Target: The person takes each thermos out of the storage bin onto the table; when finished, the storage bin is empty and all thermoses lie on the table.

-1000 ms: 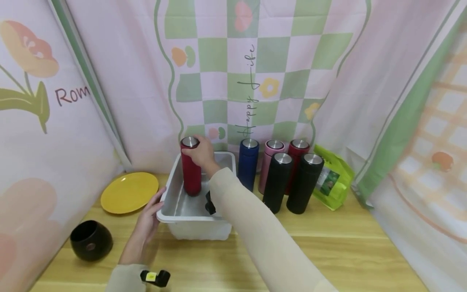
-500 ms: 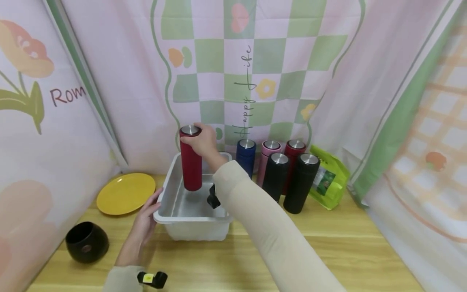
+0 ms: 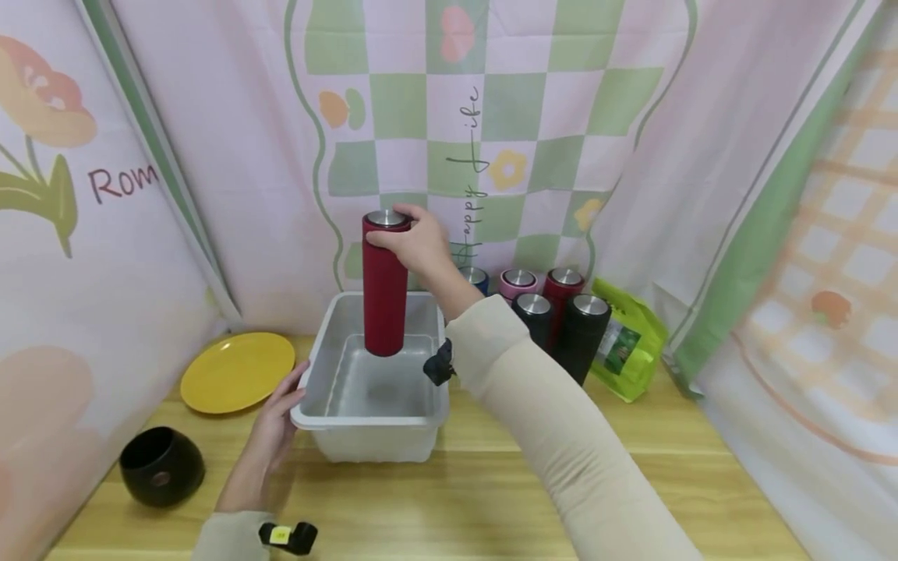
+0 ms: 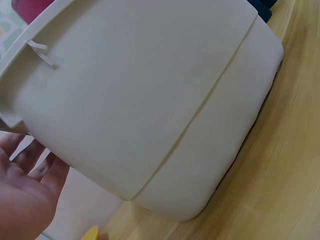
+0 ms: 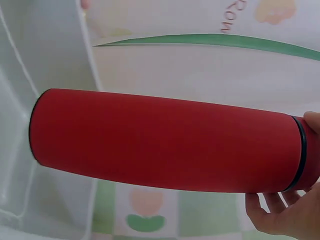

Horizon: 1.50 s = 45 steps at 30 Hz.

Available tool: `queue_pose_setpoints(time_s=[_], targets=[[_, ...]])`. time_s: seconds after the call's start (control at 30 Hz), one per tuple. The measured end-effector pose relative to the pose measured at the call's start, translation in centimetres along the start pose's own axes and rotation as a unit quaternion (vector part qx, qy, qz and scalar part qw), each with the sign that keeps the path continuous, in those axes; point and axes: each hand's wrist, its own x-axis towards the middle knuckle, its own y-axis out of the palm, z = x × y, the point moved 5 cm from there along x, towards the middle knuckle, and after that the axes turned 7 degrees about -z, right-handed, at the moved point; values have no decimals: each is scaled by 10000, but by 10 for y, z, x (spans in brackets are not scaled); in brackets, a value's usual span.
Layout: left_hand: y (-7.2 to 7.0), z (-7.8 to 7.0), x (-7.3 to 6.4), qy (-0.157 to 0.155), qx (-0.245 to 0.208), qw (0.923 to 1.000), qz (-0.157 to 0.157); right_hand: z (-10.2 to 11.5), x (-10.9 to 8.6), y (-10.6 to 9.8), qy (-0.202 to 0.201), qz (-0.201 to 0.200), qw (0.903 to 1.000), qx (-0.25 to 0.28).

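Note:
My right hand (image 3: 423,243) grips a red thermos (image 3: 384,292) near its silver-topped cap. The thermos hangs upright, its base below the rim level of a light grey plastic bin (image 3: 370,421) but apart from the floor. Seen in the right wrist view, the red thermos (image 5: 165,140) spans the picture, with fingers and thumb around its cap end. My left hand (image 3: 272,428) rests its fairly straight fingers against the bin's left side, by the rim. In the left wrist view the bin (image 4: 150,100) fills most of the picture and the left hand (image 4: 30,187) touches its edge.
Right of the bin stand blue (image 3: 474,279), pink (image 3: 517,282) and red (image 3: 563,292) thermoses, with two black ones (image 3: 584,335) in front. A green packet (image 3: 630,343) leans behind. A yellow plate (image 3: 238,372) and a black cup (image 3: 163,467) lie to the left.
My right hand has lifted the red thermos up from the bin floor and shifted it slightly right. The left hand stays at the bin's side.

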Motion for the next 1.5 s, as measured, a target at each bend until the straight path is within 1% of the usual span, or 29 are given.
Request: queue_pose_setpoints(time_s=[0.13, 0.23, 0.37, 0.47, 0.57, 0.77, 0.9, 1.0, 1.1, 1.2, 1.37, 1.5], targets=[[0, -1, 0, 86, -89, 9999, 30, 9, -3, -19, 66, 64, 9999, 128], [0, -1, 0, 95, -98, 9999, 36, 15, -4, -32, -9, 62, 9997, 226], [0, -2, -1, 76, -80, 9999, 35, 21, -7, -49, -56, 95, 9985, 544], [1, -3, -1, 44, -76, 10000, 22, 26, -11, -62, -21, 110, 9978, 647], [1, -3, -2, 10, -84, 10000, 24, 29, -15, -76, 31, 86, 9985, 548], [0, -4, -3, 4, -173, 9998, 40, 28, -20, -101, -20, -28, 10000, -58], [0, -5, -3, 24, -195, 9998, 55, 21, -24, -113, 55, -121, 9997, -192], [0, -5, -3, 17, -184, 9998, 64, 12, -29, -120, 216, -159, 9994, -217], [-1, -5, -3, 12, -176, 9998, 45, 1, -33, -125, 293, -158, 9991, -280], [-1, -6, -3, 0, -154, 9999, 35, -9, -36, -126, 256, -153, 9985, -458], [-1, -7, -3, -32, -119, 9999, 50, -27, -42, -123, 154, -205, 9952, -944], [0, -6, -3, 26, -153, 9998, 106, -43, -46, -120, 211, -248, 9925, -1181]])
